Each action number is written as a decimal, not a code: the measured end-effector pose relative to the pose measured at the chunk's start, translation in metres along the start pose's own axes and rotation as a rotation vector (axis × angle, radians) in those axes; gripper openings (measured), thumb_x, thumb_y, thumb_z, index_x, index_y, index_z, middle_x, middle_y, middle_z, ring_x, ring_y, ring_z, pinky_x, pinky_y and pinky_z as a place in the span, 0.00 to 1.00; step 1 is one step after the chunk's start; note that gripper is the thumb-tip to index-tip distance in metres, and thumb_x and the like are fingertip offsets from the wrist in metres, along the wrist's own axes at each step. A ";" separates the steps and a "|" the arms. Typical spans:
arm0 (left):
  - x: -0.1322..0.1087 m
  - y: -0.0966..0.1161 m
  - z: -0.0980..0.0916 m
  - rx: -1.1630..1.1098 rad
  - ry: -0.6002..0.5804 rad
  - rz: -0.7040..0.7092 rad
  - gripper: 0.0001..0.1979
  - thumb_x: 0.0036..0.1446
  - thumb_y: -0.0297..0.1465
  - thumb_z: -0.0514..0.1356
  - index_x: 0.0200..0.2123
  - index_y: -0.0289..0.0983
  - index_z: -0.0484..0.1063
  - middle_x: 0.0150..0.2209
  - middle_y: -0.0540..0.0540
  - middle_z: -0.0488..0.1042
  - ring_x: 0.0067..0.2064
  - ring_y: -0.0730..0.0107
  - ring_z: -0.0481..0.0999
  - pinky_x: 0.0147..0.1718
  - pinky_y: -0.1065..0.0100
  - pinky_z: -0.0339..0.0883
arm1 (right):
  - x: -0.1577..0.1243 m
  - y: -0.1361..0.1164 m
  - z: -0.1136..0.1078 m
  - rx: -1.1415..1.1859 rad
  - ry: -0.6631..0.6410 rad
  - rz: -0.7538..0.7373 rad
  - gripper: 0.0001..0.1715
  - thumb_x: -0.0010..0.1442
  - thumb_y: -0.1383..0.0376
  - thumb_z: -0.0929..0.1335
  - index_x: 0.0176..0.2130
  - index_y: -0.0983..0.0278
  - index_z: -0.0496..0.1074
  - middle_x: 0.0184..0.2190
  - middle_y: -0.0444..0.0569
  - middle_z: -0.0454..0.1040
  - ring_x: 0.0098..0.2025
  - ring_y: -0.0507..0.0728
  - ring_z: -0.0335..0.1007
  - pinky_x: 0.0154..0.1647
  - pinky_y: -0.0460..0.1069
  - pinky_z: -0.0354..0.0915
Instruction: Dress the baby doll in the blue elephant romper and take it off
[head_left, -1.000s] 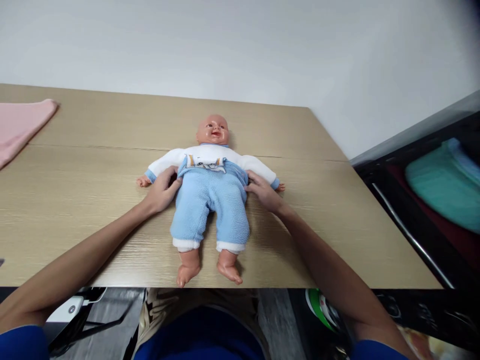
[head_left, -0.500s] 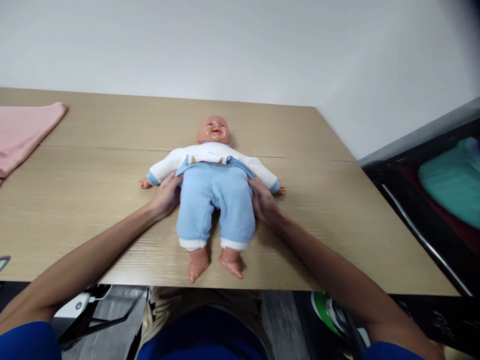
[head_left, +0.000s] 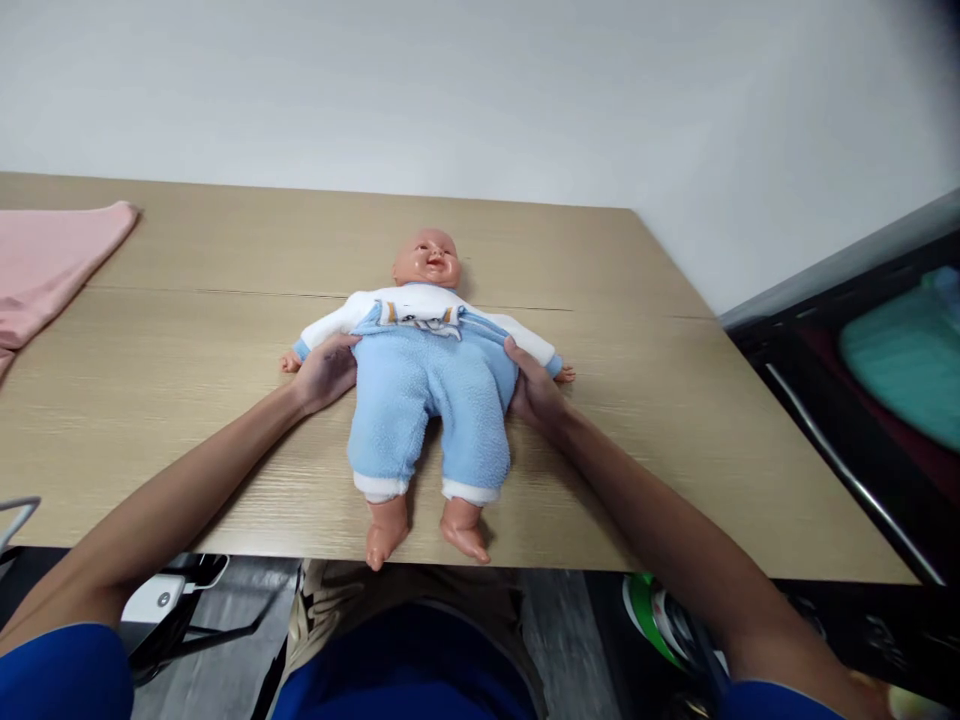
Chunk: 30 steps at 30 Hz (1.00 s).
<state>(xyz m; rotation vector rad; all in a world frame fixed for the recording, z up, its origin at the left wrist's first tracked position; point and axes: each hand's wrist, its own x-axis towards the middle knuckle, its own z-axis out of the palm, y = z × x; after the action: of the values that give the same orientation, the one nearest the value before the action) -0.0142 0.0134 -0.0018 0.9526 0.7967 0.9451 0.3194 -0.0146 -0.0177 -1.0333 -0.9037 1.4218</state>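
Your doll (head_left: pixel 427 262) lies face up on the tabletop (head_left: pixel 187 330), so both hips are reachable; your left hand (head_left: pixel 324 368) and right hand (head_left: pixel 534 388) each pinch the blue trousers (head_left: pixel 431 400) at the waist, for an even hold

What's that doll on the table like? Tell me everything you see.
The baby doll lies face up on the wooden table, head away from the person, feet at the near edge. Bald plastic-looking head, bare hands and feet; white top, fluffy light-blue trousers with white cuffs. The left hand and right hand grip its sides at the waist.
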 end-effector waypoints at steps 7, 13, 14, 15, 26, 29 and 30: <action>0.005 0.001 -0.007 0.112 0.004 0.075 0.19 0.58 0.47 0.73 0.44 0.39 0.82 0.44 0.38 0.87 0.57 0.36 0.85 0.58 0.42 0.79 | 0.001 -0.005 0.004 0.037 -0.049 -0.076 0.28 0.55 0.40 0.82 0.45 0.54 0.79 0.51 0.52 0.88 0.69 0.73 0.78 0.71 0.67 0.76; 0.006 0.004 -0.020 0.395 -0.041 0.186 0.27 0.66 0.59 0.72 0.43 0.39 0.84 0.48 0.37 0.87 0.62 0.42 0.82 0.61 0.52 0.76 | 0.021 0.018 -0.016 -0.108 0.105 -0.225 0.32 0.56 0.35 0.82 0.47 0.52 0.80 0.52 0.46 0.85 0.65 0.65 0.79 0.77 0.62 0.70; 0.006 0.004 -0.020 0.416 -0.037 0.194 0.28 0.67 0.60 0.72 0.43 0.39 0.84 0.48 0.36 0.87 0.63 0.42 0.81 0.61 0.53 0.76 | 0.026 0.021 -0.018 -0.131 0.100 -0.231 0.32 0.57 0.35 0.81 0.48 0.52 0.80 0.53 0.45 0.85 0.65 0.64 0.79 0.77 0.61 0.70; 0.006 0.004 -0.018 0.406 -0.030 0.196 0.29 0.67 0.61 0.71 0.43 0.39 0.84 0.48 0.36 0.87 0.63 0.42 0.81 0.61 0.52 0.76 | 0.030 0.023 -0.020 -0.151 0.081 -0.230 0.32 0.59 0.35 0.80 0.49 0.52 0.81 0.53 0.45 0.85 0.65 0.64 0.79 0.76 0.60 0.71; 0.001 0.005 0.013 0.007 0.014 0.165 0.26 0.65 0.56 0.71 0.51 0.41 0.82 0.51 0.37 0.88 0.64 0.34 0.83 0.64 0.38 0.77 | 0.029 0.012 -0.006 -0.151 0.005 -0.132 0.35 0.57 0.35 0.81 0.51 0.53 0.80 0.53 0.47 0.86 0.66 0.65 0.80 0.72 0.59 0.74; 0.002 0.003 0.010 0.034 0.011 0.186 0.28 0.66 0.60 0.69 0.50 0.41 0.81 0.49 0.37 0.87 0.62 0.36 0.83 0.61 0.40 0.77 | 0.024 0.010 -0.004 -0.149 -0.008 -0.132 0.31 0.59 0.36 0.80 0.47 0.53 0.77 0.47 0.47 0.85 0.61 0.67 0.81 0.67 0.60 0.76; 0.002 0.002 0.009 0.056 0.023 0.201 0.28 0.66 0.60 0.69 0.49 0.41 0.80 0.48 0.37 0.86 0.59 0.38 0.83 0.59 0.42 0.77 | 0.023 0.009 -0.003 -0.146 0.002 -0.149 0.30 0.58 0.36 0.80 0.44 0.53 0.75 0.45 0.47 0.85 0.59 0.68 0.80 0.65 0.61 0.76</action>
<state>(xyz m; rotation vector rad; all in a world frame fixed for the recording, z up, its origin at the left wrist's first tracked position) -0.0063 0.0135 0.0026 1.0876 0.7600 1.1141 0.3190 0.0075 -0.0299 -1.0524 -1.0732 1.2452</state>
